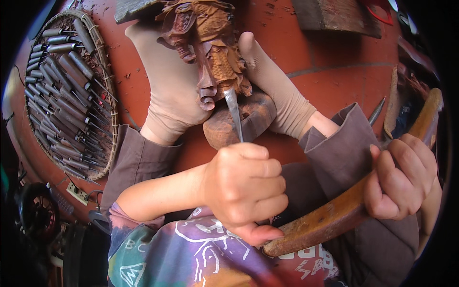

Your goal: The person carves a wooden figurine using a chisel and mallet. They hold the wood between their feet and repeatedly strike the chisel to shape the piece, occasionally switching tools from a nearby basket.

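Observation:
My left hand (246, 186) is wrapped round a carving chisel (234, 112), its handle hidden in the fist. The steel blade points away from me, its tip against the lower part of a carved reddish-brown wooden figure (215, 28). The figure's rounded wooden base (224, 126) lies toward me. Two feet in beige socks, the left foot (174, 81) and the right foot (277, 86), press on the figure from both sides. My right hand (401, 177) grips a long curved wooden mallet (325, 222). Its near end lies beside the bottom of my left fist; whether they touch, I cannot tell.
At the left, a round woven basket (114, 95) holds many wooden-handled carving tools. A power strip (76, 193) and a dark wheel (38, 213) are below it. Wood chips dot the red tile floor (334, 81). Wooden boards (337, 16) lie at the back; a pointed tool (377, 112) rests at right.

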The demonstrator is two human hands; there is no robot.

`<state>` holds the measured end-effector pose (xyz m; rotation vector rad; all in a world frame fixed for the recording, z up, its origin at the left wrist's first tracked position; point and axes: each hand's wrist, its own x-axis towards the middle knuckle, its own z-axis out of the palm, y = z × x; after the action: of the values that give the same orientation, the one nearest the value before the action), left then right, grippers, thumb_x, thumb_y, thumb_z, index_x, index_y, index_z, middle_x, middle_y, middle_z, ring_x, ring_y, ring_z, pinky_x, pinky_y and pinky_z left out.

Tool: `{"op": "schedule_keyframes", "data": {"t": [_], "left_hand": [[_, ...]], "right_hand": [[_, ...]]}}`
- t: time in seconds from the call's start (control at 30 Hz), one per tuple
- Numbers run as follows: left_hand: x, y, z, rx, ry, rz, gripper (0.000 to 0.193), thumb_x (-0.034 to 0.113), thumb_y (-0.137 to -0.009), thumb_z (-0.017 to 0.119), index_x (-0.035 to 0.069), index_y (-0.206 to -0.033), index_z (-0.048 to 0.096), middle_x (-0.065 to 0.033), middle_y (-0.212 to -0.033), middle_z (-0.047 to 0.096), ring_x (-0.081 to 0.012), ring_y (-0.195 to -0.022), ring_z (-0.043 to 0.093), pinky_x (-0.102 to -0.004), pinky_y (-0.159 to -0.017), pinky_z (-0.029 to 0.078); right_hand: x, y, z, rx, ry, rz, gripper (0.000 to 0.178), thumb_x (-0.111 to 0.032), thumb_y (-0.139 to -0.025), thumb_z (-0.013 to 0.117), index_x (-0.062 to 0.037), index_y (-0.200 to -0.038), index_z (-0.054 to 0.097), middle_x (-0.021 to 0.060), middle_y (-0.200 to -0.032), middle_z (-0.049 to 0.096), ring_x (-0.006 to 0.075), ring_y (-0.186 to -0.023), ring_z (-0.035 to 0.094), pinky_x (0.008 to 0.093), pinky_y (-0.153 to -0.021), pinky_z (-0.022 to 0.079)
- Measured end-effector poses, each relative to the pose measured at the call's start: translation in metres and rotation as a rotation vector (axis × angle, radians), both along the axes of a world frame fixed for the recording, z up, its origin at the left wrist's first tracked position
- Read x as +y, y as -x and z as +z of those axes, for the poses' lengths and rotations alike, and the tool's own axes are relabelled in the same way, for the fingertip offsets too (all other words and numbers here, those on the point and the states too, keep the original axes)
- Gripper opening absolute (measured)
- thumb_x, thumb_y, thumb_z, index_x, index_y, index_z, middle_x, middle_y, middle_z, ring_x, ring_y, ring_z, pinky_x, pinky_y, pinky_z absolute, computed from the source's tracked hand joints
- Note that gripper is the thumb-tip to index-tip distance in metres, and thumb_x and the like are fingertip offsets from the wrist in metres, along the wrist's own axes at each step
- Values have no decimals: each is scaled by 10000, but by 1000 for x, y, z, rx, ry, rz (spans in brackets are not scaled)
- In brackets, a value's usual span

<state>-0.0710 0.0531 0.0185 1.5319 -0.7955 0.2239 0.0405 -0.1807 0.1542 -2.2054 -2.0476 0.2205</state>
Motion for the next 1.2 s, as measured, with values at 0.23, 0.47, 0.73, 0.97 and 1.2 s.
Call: {"op": "schedule_keyframes", "data": {"t": [0.23,0.47,0.73,0.97,1.2], "left_hand": [[8,0,-8,40,60,-24,359,417,-717,627,120,-573,483,-13,-578,402,-186,-514,431,-322,-454,289],[33,-4,-4,44,58,-276,357,406,-671,644,117,-564,464,-24,-570,407,-209,-529,446,-337,-475,310],[33,1,-23,-26,65,-234,321,388,-654,613,105,-575,484,-29,-585,432,-206,-534,461,-330,-483,326],[33,-1,-28,-18,105,-227,324,376,-579,658,106,-566,479,-31,-575,438,-219,-547,483,-341,-494,354],[35,0,-24,-14,97,-211,320,368,-571,667,106,-567,482,-31,-578,446,-219,-552,495,-344,-494,360]], "right_hand": [[9,-2,-1,-5,24,42,257,-83,-524,626,-55,-755,517,107,-678,552,234,-571,546,326,-477,443],[35,3,28,78,171,-21,338,-52,-528,675,-3,-818,508,92,-668,516,196,-530,493,313,-440,378],[56,5,39,88,368,12,320,-188,-533,632,-53,-809,545,66,-693,513,156,-514,442,285,-444,340],[68,9,40,77,407,23,310,-196,-533,636,-57,-797,550,64,-692,508,156,-517,441,282,-453,344],[69,9,34,35,371,15,282,-209,-545,616,-86,-791,557,29,-661,416,140,-497,416,275,-433,323]]}}
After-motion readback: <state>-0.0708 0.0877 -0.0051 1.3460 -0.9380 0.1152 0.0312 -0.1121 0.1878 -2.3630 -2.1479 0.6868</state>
